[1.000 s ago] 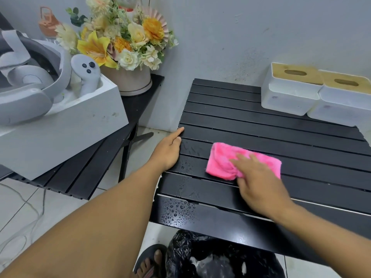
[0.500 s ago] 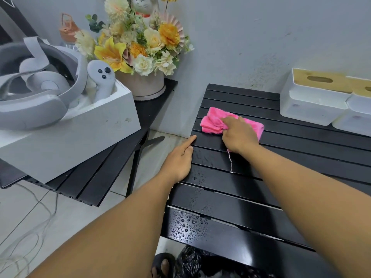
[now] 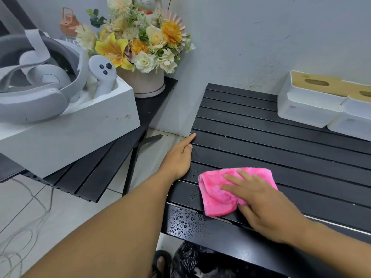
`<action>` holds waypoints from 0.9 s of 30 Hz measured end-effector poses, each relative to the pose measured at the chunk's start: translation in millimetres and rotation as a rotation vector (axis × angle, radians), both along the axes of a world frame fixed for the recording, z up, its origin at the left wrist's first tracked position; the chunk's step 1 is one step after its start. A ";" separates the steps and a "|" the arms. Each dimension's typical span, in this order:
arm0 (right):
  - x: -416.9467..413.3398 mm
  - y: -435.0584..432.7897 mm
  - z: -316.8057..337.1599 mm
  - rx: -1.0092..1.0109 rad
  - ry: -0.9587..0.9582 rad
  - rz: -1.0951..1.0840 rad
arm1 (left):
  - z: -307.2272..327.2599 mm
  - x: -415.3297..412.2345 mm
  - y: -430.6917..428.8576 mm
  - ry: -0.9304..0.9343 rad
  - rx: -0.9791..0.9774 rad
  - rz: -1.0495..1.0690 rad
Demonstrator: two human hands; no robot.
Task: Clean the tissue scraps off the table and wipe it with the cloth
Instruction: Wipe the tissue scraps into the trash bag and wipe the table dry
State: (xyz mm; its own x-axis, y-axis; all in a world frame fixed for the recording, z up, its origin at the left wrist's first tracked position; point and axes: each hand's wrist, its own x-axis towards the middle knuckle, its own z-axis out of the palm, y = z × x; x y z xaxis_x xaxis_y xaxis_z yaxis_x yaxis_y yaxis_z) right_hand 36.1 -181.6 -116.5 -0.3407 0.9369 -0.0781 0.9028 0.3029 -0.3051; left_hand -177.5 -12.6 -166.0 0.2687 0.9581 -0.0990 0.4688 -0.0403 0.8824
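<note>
Two white tissue boxes (image 3: pixel 307 103) sit far right on the black slatted surface (image 3: pixel 281 153), well clear of the action. On the left, another table holds a flower arrangement (image 3: pixel 144 43) and a white box (image 3: pixel 70 133) with a VR headset (image 3: pixel 30 87). A black bag (image 3: pixel 200 263) lies under the near edge. Water droplets (image 3: pixel 186 221) bead on the near-left slats, just beside the pink cloth (image 3: pixel 216 195). The cloth lies folded near the left edge, its long axis along the slats and its rounded fold pointing left. The right hand (image 3: pixel 267 209) presses it flat, grip uncurled and fingers spread. The left hand (image 3: pixel 178 157) rests with straight fingers on the surface's left edge, holding nothing.
</note>
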 end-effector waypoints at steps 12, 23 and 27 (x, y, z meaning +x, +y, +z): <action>-46.0 184.8 -1.7 0.018 0.000 -0.409 | -4.6 -0.2 -2.8 -0.030 -0.050 0.070; -20.3 163.0 -6.6 0.016 0.022 -0.124 | 2.2 -1.3 -3.2 -0.002 -0.064 0.102; -10.5 104.1 0.6 -0.008 0.104 0.032 | 6.9 0.4 -3.7 -0.004 -0.058 0.100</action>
State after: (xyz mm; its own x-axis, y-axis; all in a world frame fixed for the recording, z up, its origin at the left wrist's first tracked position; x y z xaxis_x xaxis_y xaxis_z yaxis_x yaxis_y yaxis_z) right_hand 25.6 -77.4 -115.9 -0.3769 0.9250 -0.0484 0.8563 0.3280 -0.3990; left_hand -177.1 -16.3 -159.1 0.1725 0.9728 -0.1547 0.4644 0.0582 0.8837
